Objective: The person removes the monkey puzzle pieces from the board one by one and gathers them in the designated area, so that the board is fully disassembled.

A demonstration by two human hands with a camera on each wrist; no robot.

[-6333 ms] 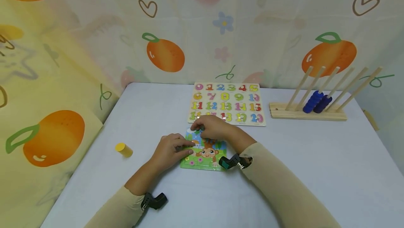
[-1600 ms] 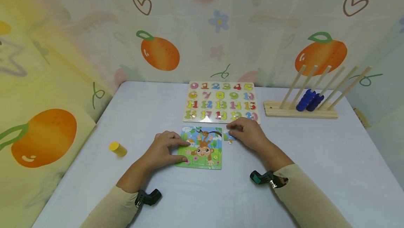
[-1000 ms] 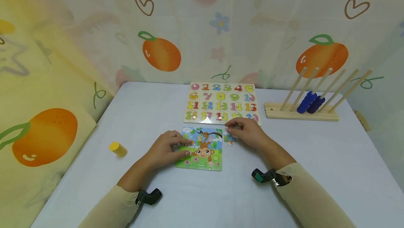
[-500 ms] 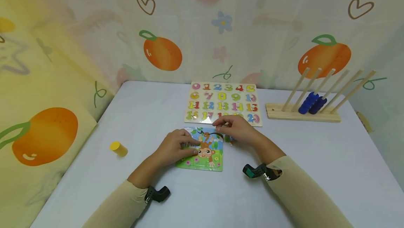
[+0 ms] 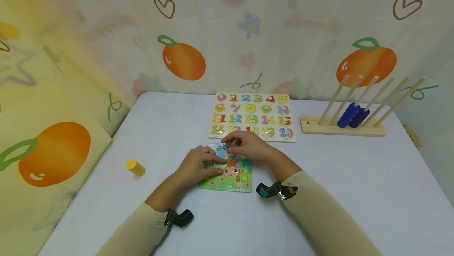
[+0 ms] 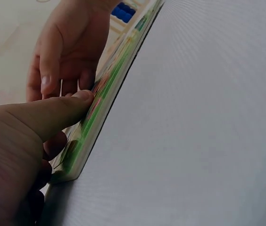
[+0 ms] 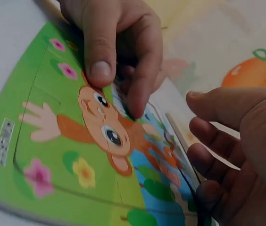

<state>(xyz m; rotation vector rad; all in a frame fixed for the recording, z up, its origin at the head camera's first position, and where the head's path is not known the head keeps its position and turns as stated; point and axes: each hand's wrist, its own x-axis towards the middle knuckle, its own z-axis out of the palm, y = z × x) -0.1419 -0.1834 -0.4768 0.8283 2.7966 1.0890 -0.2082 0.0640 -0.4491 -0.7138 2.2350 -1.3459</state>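
Head view: monkey puzzle (image 5: 234, 175) lies flat on the white tabletop (image 5: 298, 169), directly before the number board (image 5: 252, 119). Green border, brown monkey, pink and yellow flowers on grass, blue at the far side. Left hand (image 5: 198, 165) reaches across its left part, fingers loosely extended, thumb and index on the picture; it grips nothing visible. Right hand (image 5: 248, 145) is over the upper part, fingers relaxed and bent, no object seen between them. Both hands cover sections of the picture, and the right hides part of the board's bottom row.

Left wrist view: puzzle seen nearly edge-on, a thin slab with green edging; left thumb rests on it. Picture unreadable at this angle; far end runs out of frame.

Right wrist view: monkey's face and flowers large, jointing lines visible. Near edge is cut off. One lower right-hand fingertip possibly touches the puzzle; dim and blurred there.
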